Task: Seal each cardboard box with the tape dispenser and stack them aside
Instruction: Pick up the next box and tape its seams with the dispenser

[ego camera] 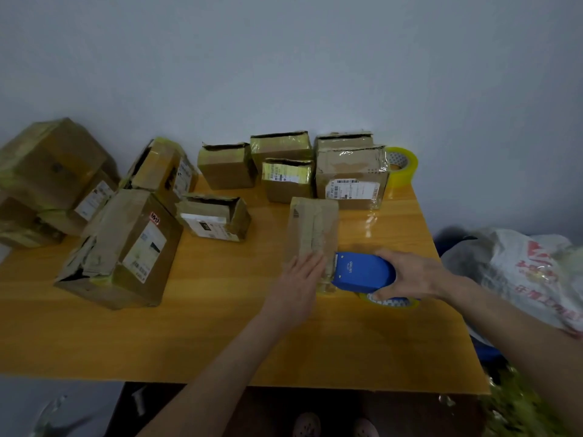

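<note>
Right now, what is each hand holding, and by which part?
The right hand grips the blue tape dispenser by its rear end; the left hand presses flat on the box.

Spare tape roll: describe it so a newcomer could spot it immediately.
Look to the far right corner of the orange table. There, just right of the box with the white barcode label, a yellowish tape roll stands on edge. It alone is round among brown boxes, and sits outside the blue dispenser.
</note>
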Demonstrator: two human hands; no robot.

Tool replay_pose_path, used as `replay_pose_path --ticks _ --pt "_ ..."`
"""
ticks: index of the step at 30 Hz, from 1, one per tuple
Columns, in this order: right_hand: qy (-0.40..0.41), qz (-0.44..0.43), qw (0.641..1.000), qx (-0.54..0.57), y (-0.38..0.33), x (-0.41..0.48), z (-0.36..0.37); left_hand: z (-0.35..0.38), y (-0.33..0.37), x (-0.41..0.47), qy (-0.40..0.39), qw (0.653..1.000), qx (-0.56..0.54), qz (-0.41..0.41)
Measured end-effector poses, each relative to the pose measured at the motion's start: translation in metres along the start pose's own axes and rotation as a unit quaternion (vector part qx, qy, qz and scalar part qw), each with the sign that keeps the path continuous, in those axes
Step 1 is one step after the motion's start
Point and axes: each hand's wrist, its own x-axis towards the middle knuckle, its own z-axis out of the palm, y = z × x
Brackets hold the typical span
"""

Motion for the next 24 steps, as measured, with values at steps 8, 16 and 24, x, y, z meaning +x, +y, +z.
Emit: replay_pose_path --ticks 8,16,24 --pt "0.015 -0.016 0.999 0.028 0.020 -0.011 0.003 0.015 -0.011 -0.002 -0.086 0.992 0.085 -0.020" --pt "-0.007 -0.028 0.996 0.082 0.029 -0.013 0.001 0.014 -0.015 -0.004 -0.088 0.994 0.067 -0.008" --pt "-0.005 -0.008 0.999 0.038 0.029 -0.018 -0.007 0.013 -0.018 -0.002 -0.081 0.996 0.037 -0.004"
